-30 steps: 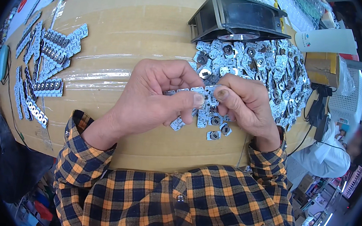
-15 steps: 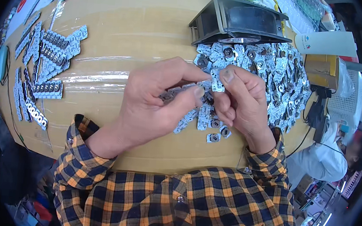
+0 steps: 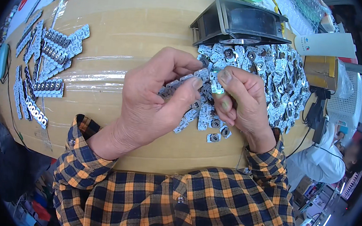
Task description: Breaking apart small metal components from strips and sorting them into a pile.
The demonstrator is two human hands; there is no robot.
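Note:
My right hand (image 3: 248, 97) is closed, pinching a small white circuit board (image 3: 216, 86) upright between thumb and curled fingers. The board catches a bright greenish glint. Just left of it, my left hand (image 3: 152, 91) is open, its thumb and forefinger apart with no piece visible between them. Loose small boards (image 3: 204, 117), some carrying dark round parts, lie beneath and between the hands. They run into a large heap of the same boards (image 3: 278, 85) to the right. My right wrist and fingers cover part of the heap.
A black box fan (image 3: 245, 21) stands behind the heap. Strips of joined boards (image 3: 57, 55) are stacked at the left. At the right are a white cylinder (image 3: 325, 44), a cardboard box (image 3: 320, 71) and a white perforated basket (image 3: 345, 99). Another person (image 3: 327, 162) sits beyond.
My left forefinger and thumb have drawn back from the board and spread apart. My right hand keeps its pinch on the board in nearly the same place.

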